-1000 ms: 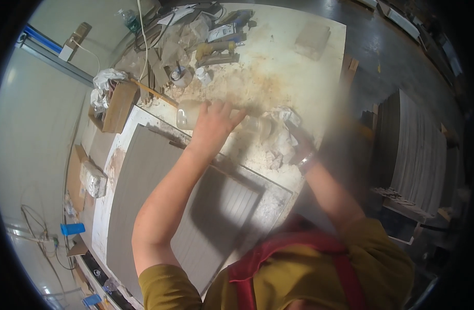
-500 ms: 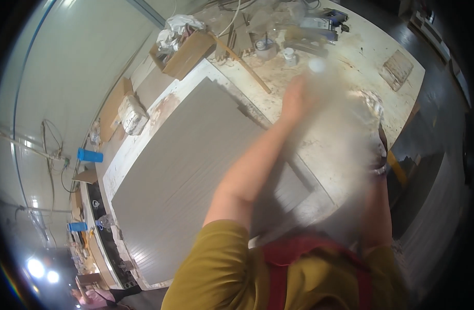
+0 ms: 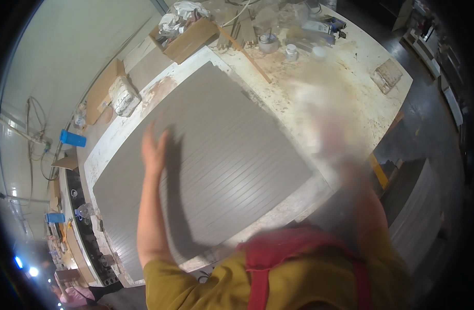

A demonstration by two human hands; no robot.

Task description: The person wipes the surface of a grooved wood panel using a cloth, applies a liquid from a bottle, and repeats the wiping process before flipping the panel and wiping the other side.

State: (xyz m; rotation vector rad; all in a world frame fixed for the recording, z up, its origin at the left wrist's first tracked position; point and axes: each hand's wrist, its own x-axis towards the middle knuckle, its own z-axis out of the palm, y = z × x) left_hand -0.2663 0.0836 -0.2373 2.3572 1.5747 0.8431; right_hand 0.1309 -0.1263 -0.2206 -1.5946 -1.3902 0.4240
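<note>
Both hands matter: my left hand (image 3: 155,147) lies open on the grey panel (image 3: 216,155); press flat. Right hand (image 3: 319,103) blurred, state unclear.

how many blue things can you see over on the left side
2: a blue container by the wall beside the bench's far left corner, and a smaller blue one lower down. Clutter may hide others.

Left hand (image 3: 155,147) now lies open, fingers together, over the grey ribbed panel (image 3: 211,160); a second ago it was up among the scraps at the far side of the workbench (image 3: 350,67), half a second ago lifted mid-air. Right hand (image 3: 319,103) is a raised blur above the bench; earlier it was low at the near edge. The head has swung left, so the whole panel shows.
</note>
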